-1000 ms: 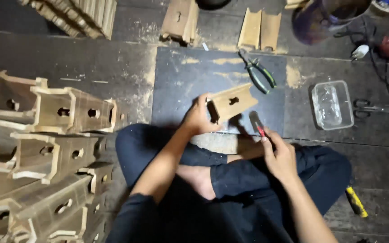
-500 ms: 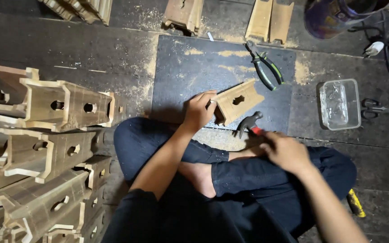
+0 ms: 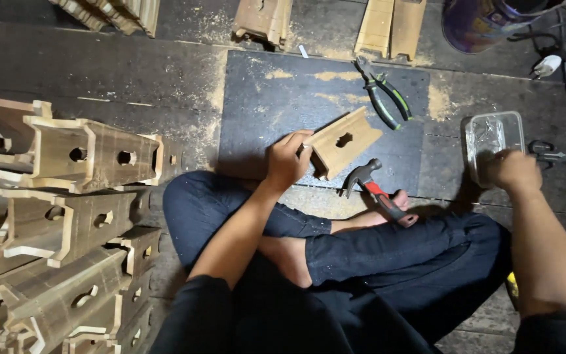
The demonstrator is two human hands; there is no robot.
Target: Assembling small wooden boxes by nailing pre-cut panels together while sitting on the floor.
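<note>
I sit cross-legged on a dark wooden floor. My left hand [image 3: 287,159] grips the near end of a small wooden piece [image 3: 345,139] with a cut-out hole, which rests on a dark board [image 3: 270,98]. A claw hammer [image 3: 378,192] with a red and black handle lies against my foot, free of either hand. My right hand [image 3: 515,172] is at the near edge of a clear plastic box [image 3: 492,141]; its fingers are curled and I cannot tell whether they hold anything.
Green-handled pliers [image 3: 384,98] lie on the board's far right. Stacked wooden box frames [image 3: 73,203] fill the left side. More wooden parts [image 3: 391,26] lie at the top. Cables and a plug [image 3: 548,65] are at the top right, and scissors [image 3: 558,155] lie beside the plastic box.
My right hand let go of the hammer, which now lies by my foot, and moved right to the plastic box. My left hand still holds the wooden piece.
</note>
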